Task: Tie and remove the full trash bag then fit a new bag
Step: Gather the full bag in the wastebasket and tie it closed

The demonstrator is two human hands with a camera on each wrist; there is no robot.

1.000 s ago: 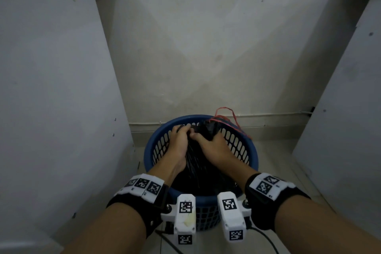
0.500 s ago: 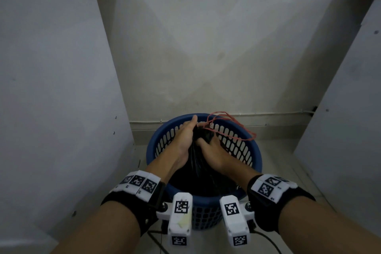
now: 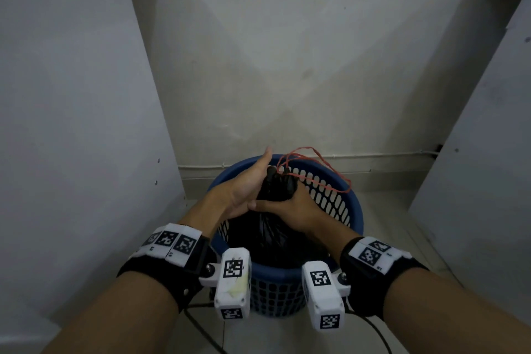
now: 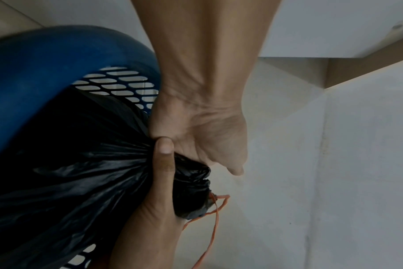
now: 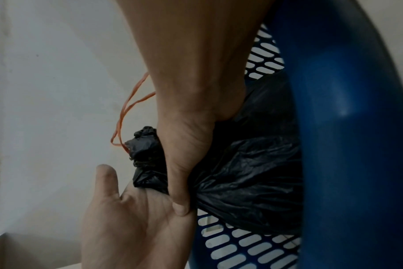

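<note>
A black trash bag (image 3: 267,236) sits in a blue perforated basket (image 3: 273,293). Its top is gathered into a twisted neck (image 3: 277,190), and a thin red string (image 3: 311,148) loops out of the neck's tip over the far rim. My right hand (image 3: 293,210) grips the neck, thumb wrapped across it (image 4: 165,151). My left hand (image 3: 244,187) lies flat and straight against the neck's left side, palm touching the right thumb (image 5: 179,209). The left wrist view shows the bag (image 4: 69,172) pulled taut below the grip. The left fingers are hidden behind the bag there.
The basket stands on a pale floor in a narrow recess. Grey panels rise at the left (image 3: 71,123) and right (image 3: 488,152), with a wall behind. A thin pipe (image 3: 388,156) runs along the wall's base. Dark cables (image 3: 201,330) trail on the floor in front.
The gathered neck has come up out of the basket. My left hand went from holding the bag top to lying flat beside it. My right hand now wraps the neck.
</note>
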